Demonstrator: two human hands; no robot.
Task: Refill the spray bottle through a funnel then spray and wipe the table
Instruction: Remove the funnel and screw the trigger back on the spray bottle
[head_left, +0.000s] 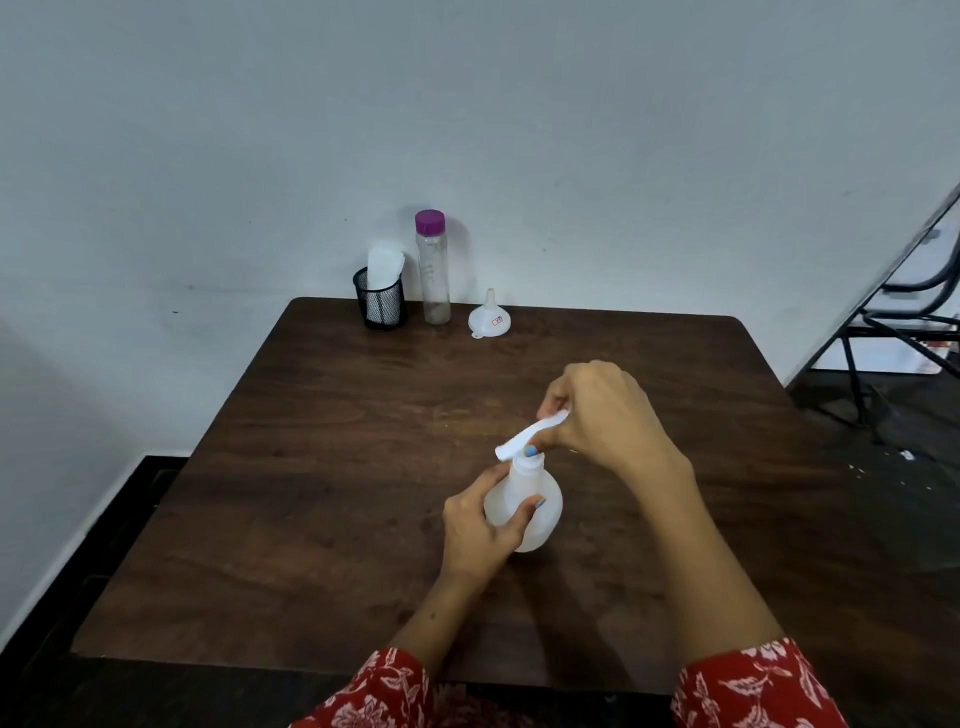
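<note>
While the left hand (480, 525) is curling its fingers round the rounded body of the translucent white plastic spray bottle (535, 506), the right hand (602, 415) is gripping the bottle's white trigger head (524, 441) from above. That bottle is standing upright near the middle of the dark brown wooden table (311, 467). Along the far edge, a small white plastic funnel (489, 318) is sitting mouth-down just beside a tall clear bottle with a purple cap (432, 267) and a black mesh cup holding white paper (380, 301).
</note>
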